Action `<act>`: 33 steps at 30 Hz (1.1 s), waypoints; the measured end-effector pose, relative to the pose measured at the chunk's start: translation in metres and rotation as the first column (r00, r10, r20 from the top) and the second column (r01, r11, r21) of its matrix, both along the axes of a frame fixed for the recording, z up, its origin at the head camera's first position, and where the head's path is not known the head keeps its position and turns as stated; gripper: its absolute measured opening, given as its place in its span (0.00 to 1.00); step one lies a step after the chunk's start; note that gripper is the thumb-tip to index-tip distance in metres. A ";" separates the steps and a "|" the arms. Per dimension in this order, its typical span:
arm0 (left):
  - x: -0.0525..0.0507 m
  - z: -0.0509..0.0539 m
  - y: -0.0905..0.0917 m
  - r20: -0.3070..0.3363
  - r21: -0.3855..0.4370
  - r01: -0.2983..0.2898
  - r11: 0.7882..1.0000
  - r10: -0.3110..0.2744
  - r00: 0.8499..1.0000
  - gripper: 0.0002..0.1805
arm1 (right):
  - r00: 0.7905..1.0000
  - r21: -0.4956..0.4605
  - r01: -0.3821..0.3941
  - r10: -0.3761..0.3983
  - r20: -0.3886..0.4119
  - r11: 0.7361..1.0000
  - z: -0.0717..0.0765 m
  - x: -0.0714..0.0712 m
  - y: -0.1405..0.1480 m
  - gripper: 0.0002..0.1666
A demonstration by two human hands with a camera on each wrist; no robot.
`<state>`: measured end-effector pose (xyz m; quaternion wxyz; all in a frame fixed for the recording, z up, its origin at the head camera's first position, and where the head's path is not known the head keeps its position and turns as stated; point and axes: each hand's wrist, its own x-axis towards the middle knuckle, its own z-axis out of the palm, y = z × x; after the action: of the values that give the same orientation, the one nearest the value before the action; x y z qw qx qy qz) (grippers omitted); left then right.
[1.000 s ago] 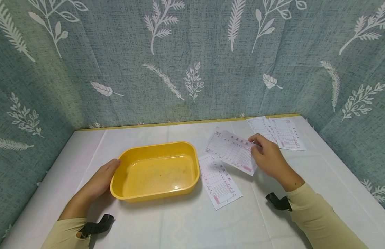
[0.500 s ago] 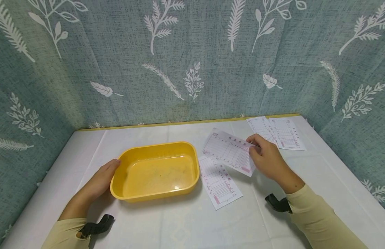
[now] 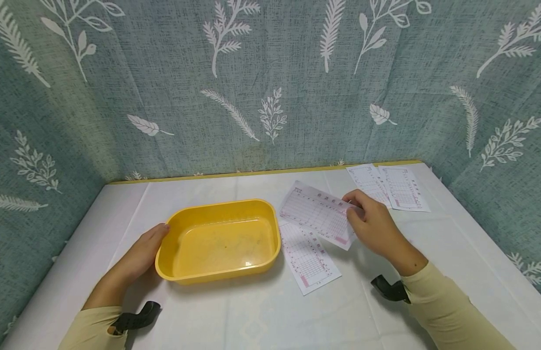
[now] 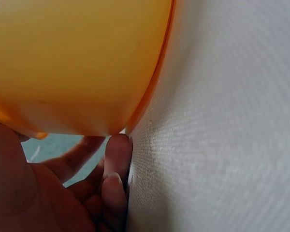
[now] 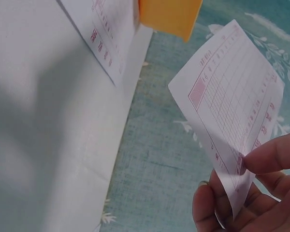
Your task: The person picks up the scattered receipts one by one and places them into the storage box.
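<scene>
I have the printed paper slip (image 3: 315, 212) pinched at one end in the right hand (image 3: 376, 224), raised just right of the yellow plastic basin (image 3: 222, 245), its long axis slanting, free end toward the rim. The left hand (image 3: 141, 250) grips the basin's smooth, rounded left end; a second thin slip (image 3: 313, 265) lies beneath, flat.

The head view looks forward and down over the table (image 3: 253, 316), the left wrist's faces the yellow tray (image 4: 77, 63) closely, the right's a paper slip (image 5: 237, 92), all three showing the tray.
</scene>
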<state>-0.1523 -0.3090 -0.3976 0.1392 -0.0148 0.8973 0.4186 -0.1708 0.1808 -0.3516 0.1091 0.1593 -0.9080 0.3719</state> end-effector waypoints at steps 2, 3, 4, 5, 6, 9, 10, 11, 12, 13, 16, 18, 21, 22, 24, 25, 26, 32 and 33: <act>0.000 0.000 0.000 0.004 0.002 0.000 1.000 0.000 1.000 0.44 | 1.000 0.001 -0.004 0.004 -0.010 1.000 0.000 0.001 -0.001 0.13; -0.001 0.000 0.000 0.007 0.003 -0.001 1.000 0.001 1.000 0.44 | 1.000 0.001 -0.005 0.005 -0.012 1.000 0.001 0.002 -0.001 0.13; -0.001 0.000 0.000 0.009 0.003 0.000 1.000 0.000 1.000 0.44 | 1.000 0.000 -0.006 0.006 -0.015 1.000 0.001 0.003 -0.002 0.13; -0.001 0.000 0.000 0.010 0.002 0.001 1.000 -0.001 1.000 0.44 | 1.000 -0.001 -0.009 0.009 -0.016 1.000 0.001 0.003 -0.002 0.13; -0.001 0.000 0.000 0.012 0.000 0.003 1.000 -0.003 1.000 0.44 | 1.000 -0.001 -0.012 0.012 -0.017 1.000 0.001 0.004 -0.003 0.13; -0.002 0.000 0.000 0.021 -0.007 0.005 1.000 -0.005 1.000 0.44 | 1.000 -0.006 -0.021 0.021 -0.022 1.000 0.000 0.005 -0.005 0.12; -0.002 0.000 0.000 0.021 -0.009 0.006 1.000 -0.006 1.000 0.44 | 0.999 -0.008 -0.024 0.024 -0.023 1.000 0.000 0.006 -0.005 0.12; -0.002 0.000 0.000 0.023 -0.010 0.005 1.000 -0.005 1.000 0.44 | 0.999 -0.009 -0.027 0.026 -0.028 1.000 0.000 0.006 -0.006 0.12; -0.003 0.000 0.001 0.025 -0.012 0.003 1.000 -0.003 1.000 0.44 | 0.999 -0.009 -0.027 0.027 -0.033 1.000 0.000 0.006 -0.007 0.12; -0.003 0.000 0.001 0.026 -0.013 0.001 1.000 -0.001 1.000 0.44 | 0.999 -0.011 -0.029 0.028 -0.038 1.000 -0.001 0.006 -0.007 0.12; -0.003 0.001 0.001 0.032 -0.018 -0.004 1.000 0.004 0.999 0.44 | 0.998 -0.018 -0.038 0.037 -0.055 0.999 -0.002 0.007 -0.010 0.12; -0.003 0.001 0.002 0.033 -0.021 -0.004 1.000 0.005 0.999 0.43 | 0.997 -0.023 -0.047 0.045 -0.070 0.999 -0.002 0.008 -0.011 0.13; -0.003 0.001 0.001 0.032 -0.023 -0.001 1.000 0.002 0.999 0.44 | 0.995 -0.034 -0.061 0.057 -0.084 0.998 -0.002 0.010 -0.013 0.13; -0.003 0.001 0.001 0.029 -0.023 -0.001 1.000 0.002 1.000 0.43 | 0.994 -0.036 -0.065 0.061 -0.088 0.997 -0.002 0.012 -0.014 0.13; -0.004 0.002 0.001 0.027 -0.021 0.001 1.000 -0.001 1.000 0.43 | 0.994 -0.039 -0.069 0.066 -0.086 0.997 -0.003 0.012 -0.016 0.13; -0.003 0.002 0.001 0.027 -0.020 0.001 1.000 0.000 1.000 0.43 | 0.994 -0.038 -0.071 0.068 -0.086 0.997 -0.003 0.013 -0.017 0.13; -0.003 0.002 0.001 0.027 -0.019 0.001 1.000 -0.001 1.000 0.43 | 0.994 -0.041 -0.075 0.071 -0.084 0.996 -0.003 0.014 -0.018 0.13; -0.001 0.002 0.000 0.019 -0.008 -0.003 1.000 0.003 1.000 0.43 | 0.989 -0.065 -0.114 0.107 -0.104 0.991 -0.001 0.019 -0.028 0.14; -0.001 0.002 0.000 0.020 -0.006 -0.004 1.000 0.004 1.000 0.43 | 0.988 -0.069 -0.119 0.111 -0.108 0.990 -0.001 0.020 -0.029 0.15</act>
<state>-0.1531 -0.3090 -0.3960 0.1471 -0.0212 0.8971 0.4160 -0.1513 0.1516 -0.3526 0.1404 0.2264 -0.8756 0.4029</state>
